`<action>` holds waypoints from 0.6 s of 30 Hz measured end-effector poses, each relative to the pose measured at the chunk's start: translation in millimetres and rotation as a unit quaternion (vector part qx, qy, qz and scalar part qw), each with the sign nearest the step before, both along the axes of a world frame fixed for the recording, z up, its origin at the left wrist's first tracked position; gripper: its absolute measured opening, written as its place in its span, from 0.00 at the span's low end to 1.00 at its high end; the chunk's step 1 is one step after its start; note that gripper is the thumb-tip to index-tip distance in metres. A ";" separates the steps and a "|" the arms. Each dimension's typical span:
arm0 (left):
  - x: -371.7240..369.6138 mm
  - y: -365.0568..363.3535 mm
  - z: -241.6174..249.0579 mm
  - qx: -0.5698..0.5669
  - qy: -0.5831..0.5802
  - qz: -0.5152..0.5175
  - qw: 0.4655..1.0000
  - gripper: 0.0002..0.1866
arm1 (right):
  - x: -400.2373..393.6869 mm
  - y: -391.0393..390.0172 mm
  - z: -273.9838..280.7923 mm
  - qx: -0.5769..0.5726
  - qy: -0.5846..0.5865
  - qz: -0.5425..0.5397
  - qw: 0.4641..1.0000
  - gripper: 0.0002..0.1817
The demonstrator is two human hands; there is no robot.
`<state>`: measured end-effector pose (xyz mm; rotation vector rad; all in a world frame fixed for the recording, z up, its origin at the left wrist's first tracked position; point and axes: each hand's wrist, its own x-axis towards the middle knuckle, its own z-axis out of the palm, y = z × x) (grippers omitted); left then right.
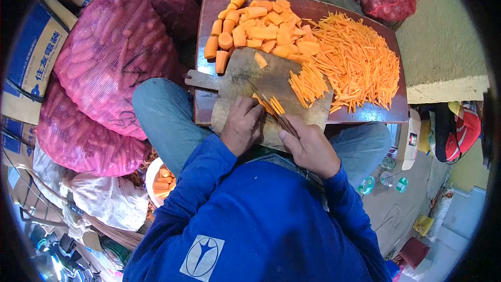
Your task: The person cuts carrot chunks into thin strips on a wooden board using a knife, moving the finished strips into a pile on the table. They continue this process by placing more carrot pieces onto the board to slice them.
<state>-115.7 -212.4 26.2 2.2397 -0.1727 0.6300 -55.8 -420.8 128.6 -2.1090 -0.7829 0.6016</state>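
Note:
My right hand (311, 147) is wrapped round the handle of a knife (282, 117), whose blade points up and left over the wooden cutting board (242, 81). Orange carrot strips (276, 105) lie right beside the blade. My left hand (242, 126) rests on the board left of the knife, fingers curled against a carrot piece (259, 99) that is mostly hidden. A small pile of carrot sticks (308, 84) sits at the board's right side, and one loose carrot slice (260, 60) lies near its top.
Behind the board, the dark red table (206, 13) holds carrot chunks (263, 32) and a large heap of shredded carrot (360, 62). Pink mesh sacks (117, 57) stand at the left. A white bucket of carrots (152, 180) is beside my left knee. Plastic bottles (386, 178) are at the right.

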 end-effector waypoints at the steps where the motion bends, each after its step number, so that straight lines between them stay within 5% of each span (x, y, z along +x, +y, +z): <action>1: 1.0 1.2 3.7 -0.002 0.000 -0.001 1.000 0.17 | 0.1 0.4 0.3 -0.002 0.000 -0.001 1.000 0.17; 9: -0.5 8.3 3.4 0.072 0.012 -0.005 0.997 0.22 | 1.2 0.7 15.9 -0.102 0.021 0.048 0.993 0.20; 18: -2.3 9.0 -0.6 0.061 0.020 -0.005 0.998 0.19 | 0.7 15.4 -10.5 -0.081 -0.037 0.038 0.995 0.20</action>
